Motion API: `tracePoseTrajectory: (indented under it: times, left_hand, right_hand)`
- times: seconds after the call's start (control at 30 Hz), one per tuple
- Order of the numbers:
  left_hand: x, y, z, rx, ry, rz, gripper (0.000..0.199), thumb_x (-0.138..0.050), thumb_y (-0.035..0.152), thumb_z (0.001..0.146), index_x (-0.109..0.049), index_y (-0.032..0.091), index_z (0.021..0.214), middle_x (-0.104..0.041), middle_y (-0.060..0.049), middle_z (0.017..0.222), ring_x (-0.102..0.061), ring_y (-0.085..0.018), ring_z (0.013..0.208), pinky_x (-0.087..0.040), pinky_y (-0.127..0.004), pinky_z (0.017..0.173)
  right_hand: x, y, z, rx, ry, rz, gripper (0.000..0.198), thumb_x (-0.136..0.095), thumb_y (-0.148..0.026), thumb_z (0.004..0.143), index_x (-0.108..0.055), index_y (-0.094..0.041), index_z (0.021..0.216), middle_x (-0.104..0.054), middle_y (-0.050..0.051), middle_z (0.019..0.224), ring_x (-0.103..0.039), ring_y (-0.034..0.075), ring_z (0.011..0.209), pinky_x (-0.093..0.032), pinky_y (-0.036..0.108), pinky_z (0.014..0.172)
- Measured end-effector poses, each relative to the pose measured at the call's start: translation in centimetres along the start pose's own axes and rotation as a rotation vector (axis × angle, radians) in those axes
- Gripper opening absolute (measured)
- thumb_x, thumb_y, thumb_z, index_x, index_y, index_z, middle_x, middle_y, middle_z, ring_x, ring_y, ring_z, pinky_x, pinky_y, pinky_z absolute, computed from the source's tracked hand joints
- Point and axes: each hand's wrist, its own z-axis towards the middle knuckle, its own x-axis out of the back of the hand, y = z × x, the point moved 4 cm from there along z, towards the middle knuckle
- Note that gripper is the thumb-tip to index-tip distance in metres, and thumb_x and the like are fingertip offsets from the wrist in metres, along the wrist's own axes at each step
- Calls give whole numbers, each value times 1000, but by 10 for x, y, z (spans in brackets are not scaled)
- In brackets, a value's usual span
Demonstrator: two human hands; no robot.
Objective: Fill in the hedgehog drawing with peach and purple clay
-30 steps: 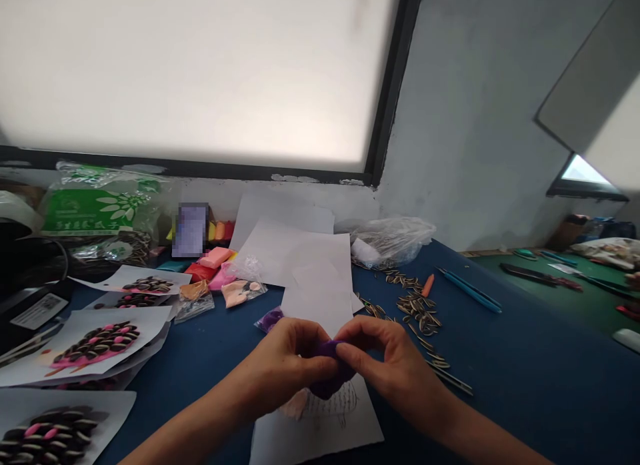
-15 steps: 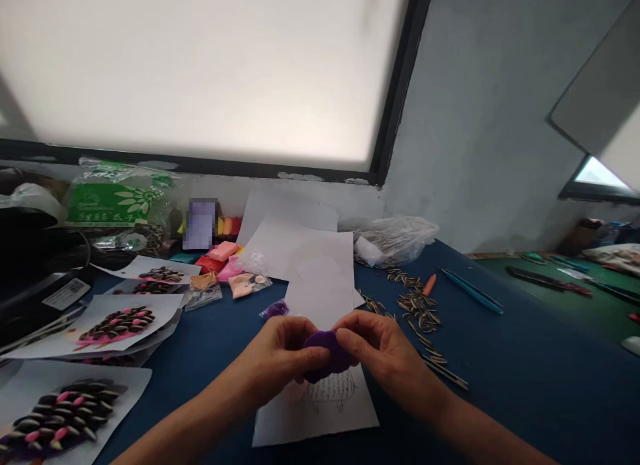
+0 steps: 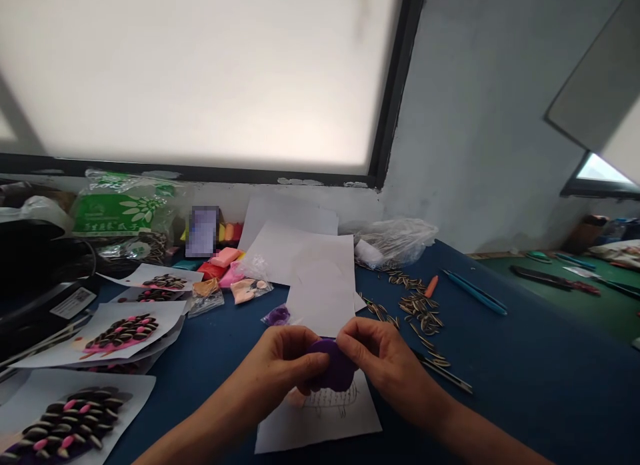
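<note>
A flattened piece of purple clay [image 3: 332, 366] is held up between both hands. My left hand [image 3: 286, 364] is closed on its left side, with the thumb lying across the front face. My right hand [image 3: 379, 350] pinches the upper right edge between thumb and fingers. Beneath the clay lies a white sheet with a pencil drawing [image 3: 333, 397] of a rounded, hatched body on short legs; the clay and hands cover part of it. Just beyond my left hand sits a small bag of purple clay [image 3: 276, 314].
Sunflower seeds [image 3: 420, 312] lie scattered right of the paper, near an orange stick [image 3: 431, 286], a blue pen-like tool [image 3: 475, 292] and metal tweezers [image 3: 447, 373]. Left are seed-picture cards [image 3: 125, 332] and colourful clay packs [image 3: 225, 257]. Behind are white sheets [image 3: 320, 252] and a plastic bag [image 3: 400, 242].
The clay has tilted, so more of its flat face shows. Both hands stay on it, with small finger shifts. The whole view has moved slightly.
</note>
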Motion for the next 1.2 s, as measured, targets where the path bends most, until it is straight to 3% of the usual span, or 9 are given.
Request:
tracePoseTrajectory:
  times: [0.1, 0.27, 0.6, 0.77, 0.93, 1.07, 1.2]
  left_hand:
    - [1, -3, 1, 3, -1, -14, 48, -86, 52, 60, -69, 12, 82, -71, -3, 69, -56, -11, 57, -41, -23, 55]
    - [2, -6, 3, -1, 3, -19, 46, -85, 53, 60, -68, 13, 76, -69, -2, 66, -55, -10, 54, -41, -22, 53]
    - [2, -11, 2, -16, 38, -3, 42, -82, 51, 63, -72, 13, 77, -71, -4, 66, -58, -13, 55, -41, -22, 49]
    - [4, -11, 3, -78, 42, -41, 41, -82, 52, 66, -73, 13, 78, -72, -4, 67, -59, -13, 56, -42, -23, 53]
    - [3, -8, 4, -53, -5, -55, 44, -85, 50, 63, -70, 13, 81, -74, -6, 70, -60, -13, 57, -43, -23, 54]
    - [5, -10, 6, -65, 2, -62, 43, -85, 52, 62, -68, 14, 74, -68, -1, 61, -57, -11, 51, -42, -23, 52]
    - [8, -9, 6, -35, 26, -42, 48, -82, 58, 63, -70, 14, 79, -71, -3, 64, -58, -12, 52, -43, -23, 52]
  right_hand:
    - [1, 2, -1, -12, 6, -23, 32, -59, -43, 95, -65, -15, 80, -63, 2, 74, -59, 15, 68, -49, 27, 65]
    - [1, 1, -3, 67, 39, -51, 18, -60, -35, 95, -70, -21, 101, -65, 2, 88, -61, 15, 78, -50, 25, 69]
    - [-2, -7, -5, 225, 10, -231, 19, -59, -18, 93, -77, -24, 96, -69, 2, 88, -65, 16, 82, -52, 29, 76]
    - [-1, -5, -5, 190, 14, -152, 22, -60, -21, 94, -75, -26, 109, -68, 2, 90, -65, 16, 79, -54, 29, 73]
    - [0, -6, -4, 208, 28, -256, 22, -57, -22, 94, -76, -24, 105, -68, 3, 89, -65, 18, 83, -53, 31, 76]
    - [2, -1, -4, 94, 61, -210, 26, -58, -31, 95, -69, -21, 116, -69, 7, 101, -65, 20, 88, -54, 33, 75]
    - [-1, 0, -3, 18, -3, -95, 24, -60, -35, 94, -70, -15, 101, -69, 6, 86, -67, 20, 79, -54, 33, 72]
